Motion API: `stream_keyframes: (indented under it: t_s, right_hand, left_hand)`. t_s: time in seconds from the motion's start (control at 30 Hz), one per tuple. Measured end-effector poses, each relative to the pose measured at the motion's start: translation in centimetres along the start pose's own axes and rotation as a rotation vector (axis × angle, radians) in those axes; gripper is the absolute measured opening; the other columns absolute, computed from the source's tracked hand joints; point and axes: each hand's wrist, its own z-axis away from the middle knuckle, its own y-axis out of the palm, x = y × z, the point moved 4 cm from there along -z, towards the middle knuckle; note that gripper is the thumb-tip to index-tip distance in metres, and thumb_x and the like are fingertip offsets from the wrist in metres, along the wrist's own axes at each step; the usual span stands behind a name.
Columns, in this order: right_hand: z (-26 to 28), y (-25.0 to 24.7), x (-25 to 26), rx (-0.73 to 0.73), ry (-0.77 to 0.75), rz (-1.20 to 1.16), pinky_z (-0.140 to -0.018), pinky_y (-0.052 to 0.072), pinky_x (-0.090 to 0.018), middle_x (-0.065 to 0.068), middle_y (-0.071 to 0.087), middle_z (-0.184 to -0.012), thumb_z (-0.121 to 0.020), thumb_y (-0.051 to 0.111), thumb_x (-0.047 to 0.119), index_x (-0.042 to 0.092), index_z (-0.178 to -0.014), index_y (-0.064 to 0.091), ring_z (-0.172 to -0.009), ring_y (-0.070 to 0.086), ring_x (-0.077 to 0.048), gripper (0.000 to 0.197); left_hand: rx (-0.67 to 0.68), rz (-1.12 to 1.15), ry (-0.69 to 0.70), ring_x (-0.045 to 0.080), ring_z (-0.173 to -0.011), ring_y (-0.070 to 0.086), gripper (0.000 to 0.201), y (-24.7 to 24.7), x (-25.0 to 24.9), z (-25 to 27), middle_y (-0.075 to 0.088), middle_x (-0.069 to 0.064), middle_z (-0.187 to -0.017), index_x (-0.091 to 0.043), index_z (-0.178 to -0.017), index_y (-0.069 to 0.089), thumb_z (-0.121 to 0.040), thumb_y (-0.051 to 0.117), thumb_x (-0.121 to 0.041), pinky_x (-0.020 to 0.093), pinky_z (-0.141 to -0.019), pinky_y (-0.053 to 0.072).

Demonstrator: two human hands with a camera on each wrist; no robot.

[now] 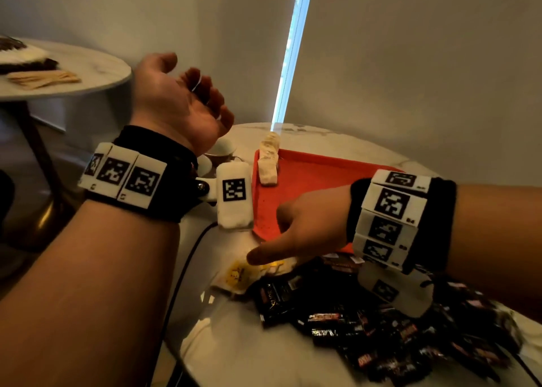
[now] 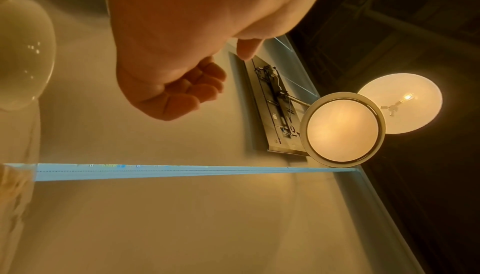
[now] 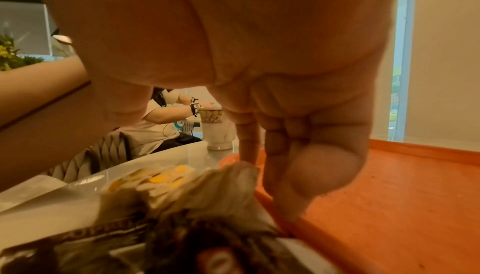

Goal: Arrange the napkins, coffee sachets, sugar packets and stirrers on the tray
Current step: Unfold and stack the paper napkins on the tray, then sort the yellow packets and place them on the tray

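A red tray (image 1: 316, 178) lies on the marble table, with a stack of pale napkins (image 1: 268, 163) at its far left corner. Dark coffee sachets (image 1: 352, 325) are heaped in front of the tray, and yellow-and-white sugar packets (image 1: 237, 275) lie at the heap's left end. My right hand (image 1: 275, 240) hangs over the tray's near left corner, thumb spread wide above the packets. In the right wrist view its fingers (image 3: 319, 171) point down at the tray's rim (image 3: 389, 206), beside the packets (image 3: 161, 179). My left hand (image 1: 187, 99) is raised palm up, fingers (image 2: 182, 93) loosely curled and empty. Wooden stirrers (image 1: 44, 78) lie on another table.
A second round table (image 1: 96, 67) stands at the far left. A cup on a saucer (image 1: 223, 149) sits left of the tray. A black cable (image 1: 181, 269) hangs off the table's left edge. Another seated person (image 3: 155, 126) is behind a patterned cup (image 3: 215, 128).
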Motion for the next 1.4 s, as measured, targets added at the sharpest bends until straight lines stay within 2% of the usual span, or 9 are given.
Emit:
stream_keyframes:
  t_s: [0.1, 0.27, 0.47, 0.8, 0.97, 1.1, 1.27, 1.33, 1.4]
  right_hand:
    - [-0.1, 0.5, 1.2, 0.002, 0.019, -0.032, -0.066, 0.046, -0.028, 0.002, 0.069, -0.099, -0.070, 0.051, 0.089, 0.022, -0.109, 0.067, -0.090, 0.063, -0.015, 0.079]
    - [-0.2, 1.1, 2.6, -0.026, 0.057, -0.177, -0.066, 0.046, -0.029, 0.003, 0.070, -0.093, -0.069, 0.063, 0.082, 0.024, -0.101, 0.066, -0.086, 0.064, -0.014, 0.066]
    - [-0.4, 1.2, 4.2, -0.035, 0.035, -0.164, -0.087, 0.058, -0.035, 0.003, 0.074, -0.099, -0.072, 0.079, 0.062, 0.024, -0.111, 0.070, -0.091, 0.070, -0.015, 0.055]
    - [-0.7, 1.7, 5.7, -0.102, -0.019, 0.059, -0.091, 0.057, -0.033, 0.000, 0.071, -0.112, -0.084, 0.076, 0.045, 0.018, -0.122, 0.068, -0.100, 0.067, -0.018, 0.047]
    - [-0.9, 1.7, 5.7, -0.136, -0.061, 0.019, -0.092, 0.056, -0.033, 0.000, 0.069, -0.117, -0.089, 0.074, 0.032, 0.019, -0.128, 0.065, -0.103, 0.066, -0.018, 0.043]
    - [-0.9, 1.7, 5.2, -0.136, -0.106, -0.052, -0.089, 0.057, -0.030, 0.000, 0.070, -0.114, -0.091, 0.071, 0.025, 0.020, -0.126, 0.066, -0.099, 0.067, -0.017, 0.036]
    - [-0.4, 0.3, 3.7, -0.186, -0.160, -0.167, -0.083, 0.056, -0.028, 0.007, 0.070, -0.106, -0.086, 0.075, 0.031, 0.025, -0.118, 0.068, -0.091, 0.065, -0.010, 0.033]
    - [0.0, -0.8, 2.9, -0.218, -0.181, -0.224, -0.071, 0.054, -0.022, 0.007, 0.071, -0.096, -0.086, 0.076, 0.033, 0.027, -0.108, 0.070, -0.079, 0.064, -0.006, 0.023]
    - [0.7, -2.3, 2.0, -0.261, -0.193, -0.291, -0.063, 0.054, -0.024, 0.006, 0.073, -0.085, -0.081, 0.080, 0.034, 0.034, -0.090, 0.069, -0.068, 0.066, -0.008, 0.013]
  left_hand:
    - [-0.005, -0.019, -0.012, 0.016, -0.072, 0.052, 0.033, -0.5, -0.1, 0.7, 0.056, -0.002, -0.074, -0.019, -0.080, 0.054, -0.093, 0.045, -0.048, 0.033, -0.058, 0.043]
    - [-0.042, -0.031, -0.043, 0.016, -0.071, 0.051, 0.031, -1.8, 0.9, 1.5, 0.055, -0.002, -0.074, -0.019, -0.084, 0.054, -0.093, 0.045, -0.047, 0.031, -0.059, 0.044]
    - [-0.061, -0.016, -0.051, 0.016, -0.070, 0.050, 0.031, -2.8, 0.5, 1.8, 0.054, -0.003, -0.075, -0.020, -0.084, 0.054, -0.093, 0.045, -0.048, 0.030, -0.058, 0.044]
    - [-0.047, -0.025, -0.057, 0.017, -0.070, 0.051, 0.031, -3.2, -0.2, 2.1, 0.054, -0.002, -0.076, -0.020, -0.084, 0.055, -0.092, 0.046, -0.048, 0.031, -0.058, 0.043]
    - [-0.040, -0.042, -0.047, 0.017, -0.073, 0.050, 0.032, -2.9, -0.3, 2.4, 0.054, -0.002, -0.078, -0.020, -0.084, 0.055, -0.093, 0.044, -0.049, 0.031, -0.061, 0.041]
    - [-0.038, -0.051, -0.053, 0.017, -0.073, 0.050, 0.031, -2.5, 0.4, 2.6, 0.053, -0.002, -0.079, -0.019, -0.088, 0.055, -0.093, 0.044, -0.048, 0.030, -0.060, 0.042]
    - [-0.048, -0.071, -0.070, 0.017, -0.073, 0.048, 0.030, -2.6, 1.2, 2.5, 0.052, -0.001, -0.079, -0.019, -0.090, 0.055, -0.094, 0.045, -0.048, 0.029, -0.061, 0.040]
    - [-0.063, -0.073, -0.067, 0.017, -0.074, 0.047, 0.031, -2.8, 1.1, 2.3, 0.052, -0.001, -0.080, -0.019, -0.090, 0.055, -0.094, 0.045, -0.048, 0.029, -0.061, 0.039]
    - [-0.061, -0.077, -0.058, 0.017, -0.074, 0.048, 0.031, -2.9, 0.8, 2.1, 0.052, -0.001, -0.080, -0.018, -0.089, 0.055, -0.094, 0.045, -0.047, 0.029, -0.062, 0.038]
